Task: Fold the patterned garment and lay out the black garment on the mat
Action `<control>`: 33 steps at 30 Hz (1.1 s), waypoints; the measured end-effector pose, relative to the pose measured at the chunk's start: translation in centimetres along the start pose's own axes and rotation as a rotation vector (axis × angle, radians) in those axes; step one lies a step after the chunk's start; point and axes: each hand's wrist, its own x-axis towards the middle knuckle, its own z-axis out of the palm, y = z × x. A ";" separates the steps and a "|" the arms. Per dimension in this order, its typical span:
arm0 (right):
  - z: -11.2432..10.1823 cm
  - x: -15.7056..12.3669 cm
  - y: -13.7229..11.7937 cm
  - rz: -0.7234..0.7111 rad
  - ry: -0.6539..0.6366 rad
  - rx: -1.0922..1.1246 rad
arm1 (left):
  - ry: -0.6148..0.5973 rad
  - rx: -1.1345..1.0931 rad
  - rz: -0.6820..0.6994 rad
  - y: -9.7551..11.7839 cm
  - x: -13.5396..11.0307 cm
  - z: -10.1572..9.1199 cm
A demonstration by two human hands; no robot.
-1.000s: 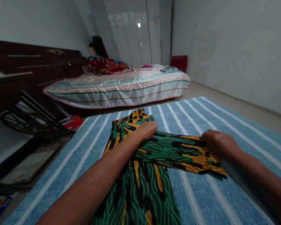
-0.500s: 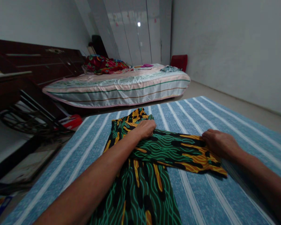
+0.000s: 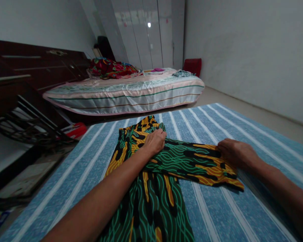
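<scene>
A green, black and orange patterned garment (image 3: 151, 188) lies spread on a blue-and-white striped bed sheet (image 3: 217, 208). Its sleeve (image 3: 192, 161) stretches out to the right. My left hand (image 3: 155, 141) rests near the garment's shoulder with fingers curled, pinching the cloth at the sleeve's root. My right hand (image 3: 236, 153) sits at the sleeve's far end, fingers closed down on the fabric's upper edge. Both forearms reach in from the bottom of the view.
Beyond the striped sheet lies a low mattress (image 3: 126, 95) with crumpled colourful cloth (image 3: 111, 69) on it. Dark wooden furniture (image 3: 27, 77) and a metal rack (image 3: 22, 124) stand at the left. A white wardrobe (image 3: 143, 33) and a red object (image 3: 193, 65) are at the back.
Both hands have stayed in nearly the same place on the garment; the left side of the garment near the shoulder now lies a little wider and flatter.
</scene>
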 end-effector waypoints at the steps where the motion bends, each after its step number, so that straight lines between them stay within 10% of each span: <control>1: 0.0 0.0 0.0 0.007 0.002 -0.002 | 0.020 0.001 -0.033 0.1 -0.5 -0.1; 13: -0.4 0.0 -0.5 0.037 0.002 0.002 | -0.202 -0.128 -0.444 -0.1 -4.0 1.4; 33: -0.8 0.1 0.3 0.078 0.063 0.035 | -0.169 -0.138 -0.450 -1.0 -3.2 1.8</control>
